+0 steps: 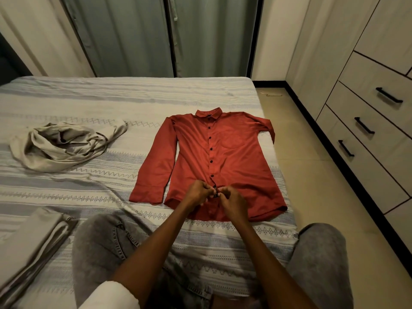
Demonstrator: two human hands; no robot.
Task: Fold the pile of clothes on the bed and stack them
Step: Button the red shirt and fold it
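Nearest me, a folded stack (29, 248) sits at the bed's (133, 90) near left. My left hand (199, 192) and right hand (231, 202) meet low on the shirt (223, 152), fingers pinching the placket at a lower button, so I judge I'm on buttoning, before any fold. The shirt lies flat, front up, sleeves spread, near the bed's right edge. Next I'd seat that button, then turn the shirt face down. Farther left waits a crumpled cloth (64, 143).
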